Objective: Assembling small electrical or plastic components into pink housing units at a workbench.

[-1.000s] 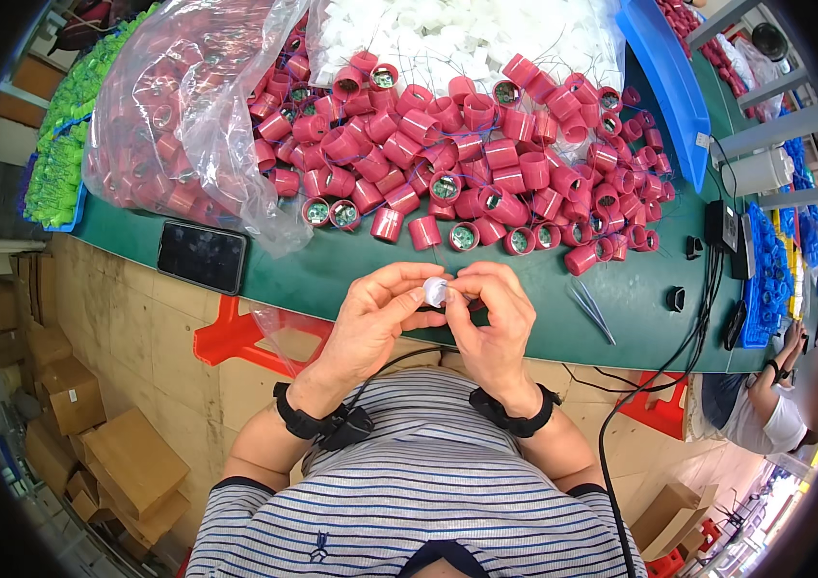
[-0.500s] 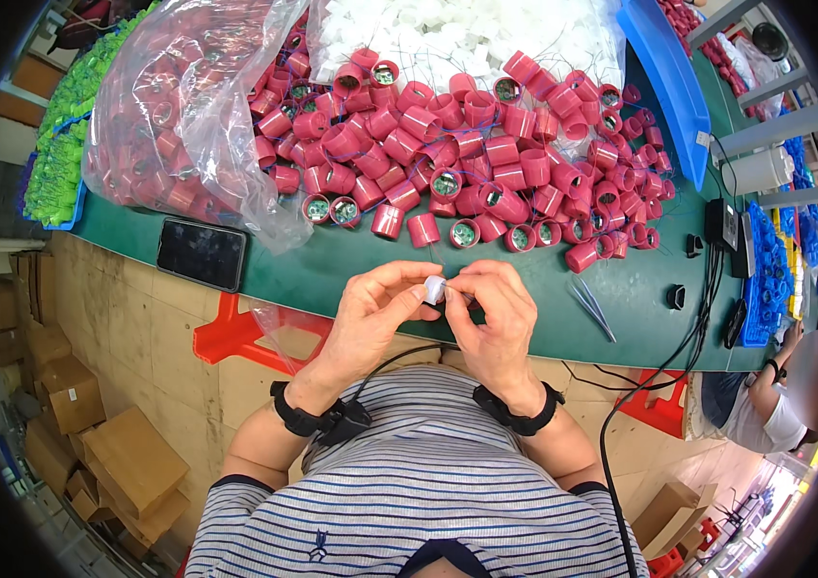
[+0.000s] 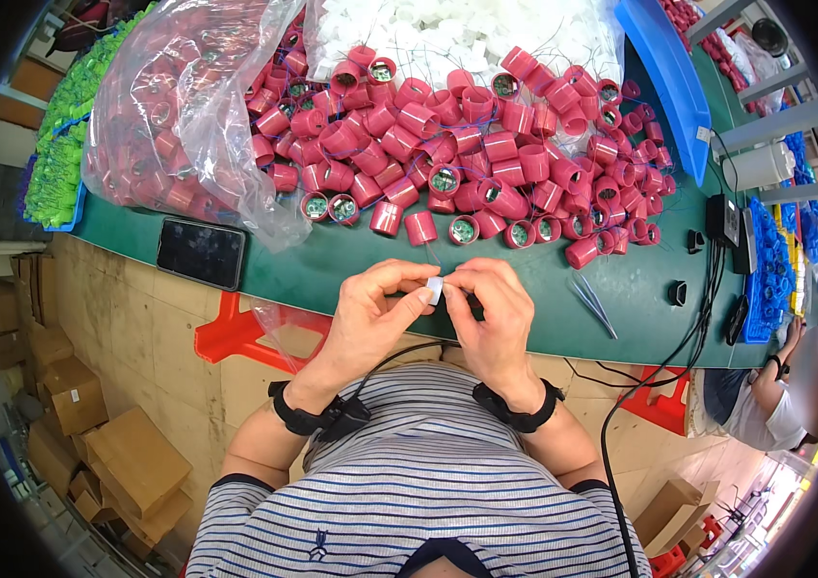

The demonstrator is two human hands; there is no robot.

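Between thumb and forefinger of left hand [image 3: 370, 310], pinching a small white flat-sided piece [image 3: 435, 290] by the near edge of the smooth green desk [image 3: 313, 270]; touching that piece's right side with right hand [image 3: 492, 313], exact grip hidden. Facing heaped glossy crimson plastic cylinders [image 3: 503, 146].

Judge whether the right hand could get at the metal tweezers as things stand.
Probably yes: the tweezers lie on the green tabletop to the right of the right hand, with nothing visible between them. However, its fingertips are busy at the small white piece alongside the left hand.
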